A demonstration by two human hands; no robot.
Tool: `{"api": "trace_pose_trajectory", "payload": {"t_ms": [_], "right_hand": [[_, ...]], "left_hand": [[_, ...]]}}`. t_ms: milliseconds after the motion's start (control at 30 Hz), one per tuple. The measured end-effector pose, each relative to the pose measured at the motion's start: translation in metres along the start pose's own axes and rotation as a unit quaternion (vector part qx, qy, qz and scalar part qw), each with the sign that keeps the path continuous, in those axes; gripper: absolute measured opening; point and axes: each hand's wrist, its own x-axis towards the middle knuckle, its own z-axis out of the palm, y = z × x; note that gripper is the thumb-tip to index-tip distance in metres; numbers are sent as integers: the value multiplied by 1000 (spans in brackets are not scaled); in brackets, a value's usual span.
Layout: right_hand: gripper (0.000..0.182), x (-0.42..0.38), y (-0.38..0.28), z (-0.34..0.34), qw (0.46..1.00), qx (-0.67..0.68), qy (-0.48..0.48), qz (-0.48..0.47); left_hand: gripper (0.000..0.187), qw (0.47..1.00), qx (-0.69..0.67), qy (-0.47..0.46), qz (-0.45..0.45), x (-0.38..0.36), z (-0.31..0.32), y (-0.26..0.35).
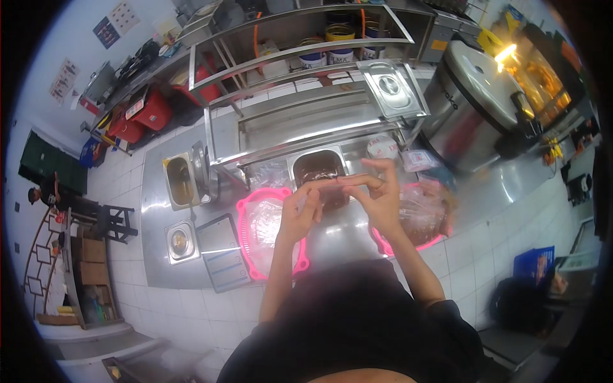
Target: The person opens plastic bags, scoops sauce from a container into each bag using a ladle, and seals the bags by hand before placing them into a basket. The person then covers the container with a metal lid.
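Note:
My left hand (302,209) and my right hand (381,203) are raised in front of me, their fingertips meeting over a steel pan (347,153) of dark brown sauce (318,167). Both hands look closed in a pinch, but whatever thin thing lies between the fingers is too small to make out. Some fingers of the right hand stick up. Below my left hand is a pink basket (240,223) with clear plastic bags (265,220). By my right hand, another pink basket (439,241) holds plastic-wrapped brown food (421,217).
A steel rack (306,105) stands behind the pan, with a lidded pan (391,89) on it. To the left are a deep steel pan (181,182), a small lidded pan (182,242) and a grey tray (223,255). A large steel drum-shaped container (463,96) is at right. A person (48,195) is far left.

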Motion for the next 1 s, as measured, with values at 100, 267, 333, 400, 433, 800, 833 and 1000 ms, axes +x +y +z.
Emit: {"api": "trace_pose_trajectory", "payload": {"t_ms": [100, 267, 333, 400, 433, 800, 833, 1000], "right_hand": [[57, -14, -15, -12, 999, 15, 22, 19], [56, -40, -28, -34, 995, 80, 53, 31], [55, -58, -21, -47, 994, 74, 78, 31], [55, -74, -17, -59, 992, 69, 100, 27], [54, -83, -17, -63, 987, 60, 138, 49], [50, -179, -14, -113, 970, 33, 172, 166], [50, -184, -13, -117, 972, 35, 151, 176], [48, -193, -16, -131, 970, 42, 119, 210]], "left_hand": [[19, 974, 158, 70, 147, 1, 19, -8], [8, 972, 168, 88, 142, -4, 52, -20], [5, 977, 174, 74, 100, -9, 70, -25], [6, 986, 148, 47, 59, -12, 86, -36], [7, 992, 124, 30, 22, -13, 93, -42], [15, 972, 186, -143, -34, -54, 144, -101], [15, 971, 185, -145, -36, -54, 145, -103], [25, 951, 224, -171, -128, -39, 136, -120]]}}
